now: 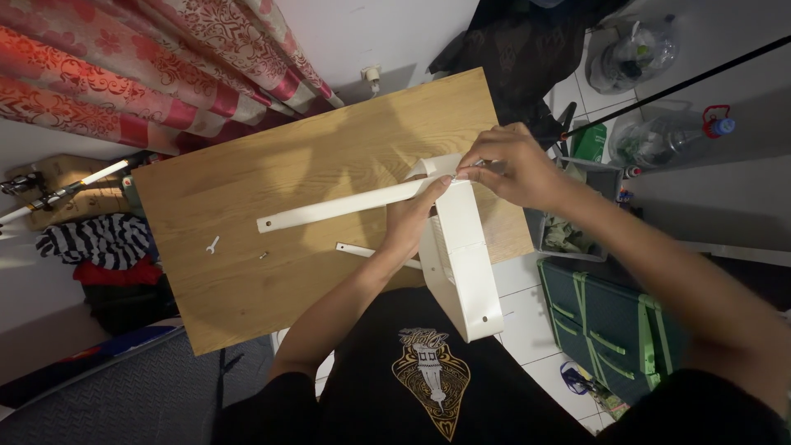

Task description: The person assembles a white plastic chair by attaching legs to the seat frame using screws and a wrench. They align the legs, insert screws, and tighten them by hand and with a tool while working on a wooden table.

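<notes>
- The white bracket (pixel 465 264), a folded L-shaped piece, stands on the near right part of the wooden table (pixel 247 272); its long axis runs from about 12 o'clock at the hands down to 5 o'clock, ending over the table's edge near the person's chest.
- The long white bar (pixel 346 206) lies flat on the table, with its axis running from 8 o'clock at its free, holed end up to 2 o'clock, where it meets the top of the bracket.
- The left hand (pixel 412 222) sits at 7 o'clock from that joint, fingers closed on the bar's end and pressing it against the bracket.
- The right hand (pixel 511 169) sits at 2 o'clock from the joint, fingertips pinched on something small at the bracket's top; what it holds is too small to tell.
- Both hands meet at the joint, the right slightly nearer to it.
- A short white strip (pixel 362 250) lies just below the bar; a small white key (pixel 212 245) and a screw (pixel 264 255) rest well apart at 9 o'clock.
</notes>
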